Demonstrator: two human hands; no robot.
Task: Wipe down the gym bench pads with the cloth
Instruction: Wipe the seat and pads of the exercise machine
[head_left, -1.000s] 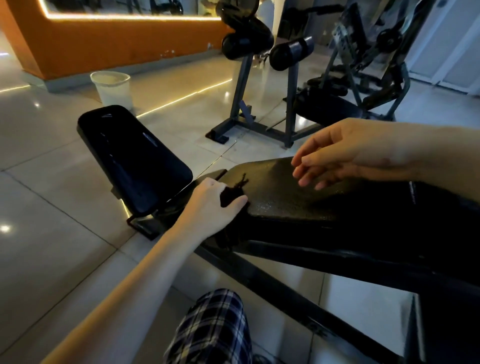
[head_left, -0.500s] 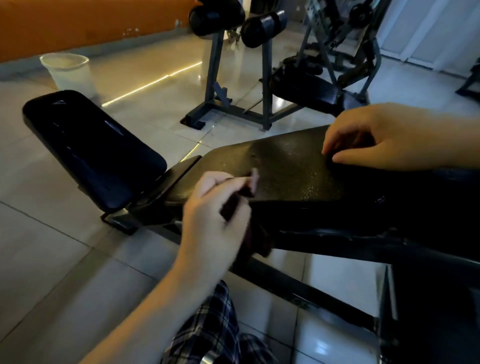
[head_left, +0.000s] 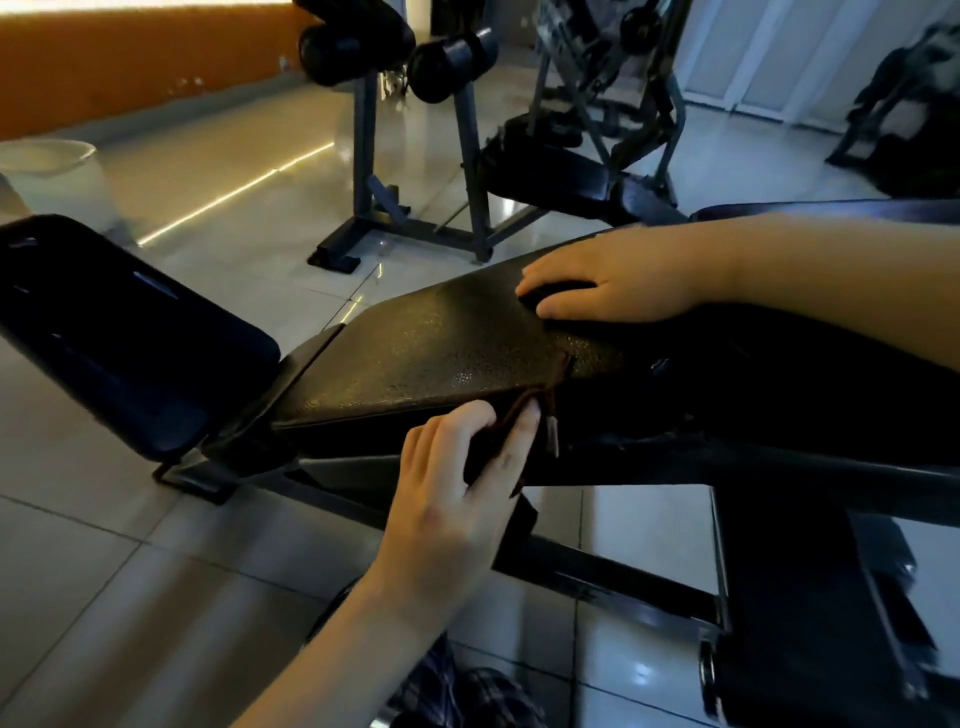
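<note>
dark cloth (head_left: 506, 423) draped over near edge of textured black bench pad (head_left: 426, 353); glossy pad (head_left: 119, 332) tilted, left.

left hand (head_left: 467, 488): I see it now further along the near edge of the padded surface (head_left: 441, 353), gripping the cloth (head_left: 496, 441) on its side | right hand (head_left: 623, 283): no longer hovers, now rests flat on top

Gym. Evidence: black padded bench (head_left: 441, 353), roller-pad stand (head_left: 363, 156), weight machines (head_left: 623, 104) behind, glossy tiled floor (head_left: 104, 545), orange wall (head_left: 130, 67).
</note>
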